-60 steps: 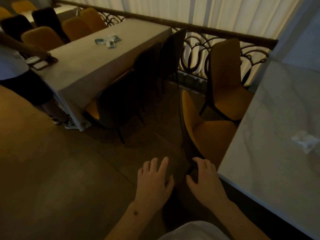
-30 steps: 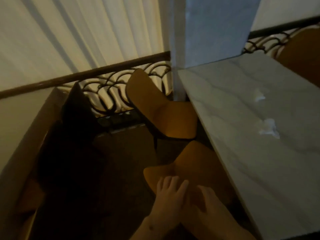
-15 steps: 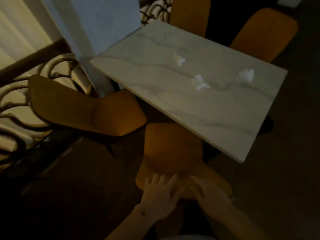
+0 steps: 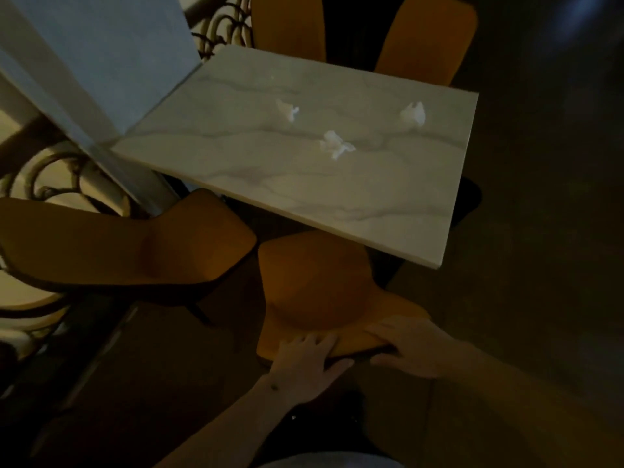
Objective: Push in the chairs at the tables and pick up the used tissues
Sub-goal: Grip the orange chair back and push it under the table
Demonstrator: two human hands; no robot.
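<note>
An orange chair (image 4: 314, 285) stands in front of me, its seat partly under the near edge of a marble table (image 4: 263, 184). My left hand (image 4: 304, 363) and my right hand (image 4: 410, 349) both grip the top of its backrest. Three crumpled white tissues lie on the tabletop: one in the middle (image 4: 335, 144), one further back (image 4: 287, 109), one near the right edge (image 4: 413, 113). A second orange chair (image 4: 135, 244) stands to the left, angled and pulled out from the table.
Two more orange chairs (image 4: 425, 35) stand at the table's far side. A grey pillar (image 4: 101, 62) meets the table's left corner, with a scrolled iron railing (image 4: 50, 177) behind it. Dark floor (image 4: 540, 231) spreads to the right.
My view has swung from the long table and the aisle round to the marble table. Both hands have stayed on the orange chair's backrest, and its seat now reaches under the table edge.
</note>
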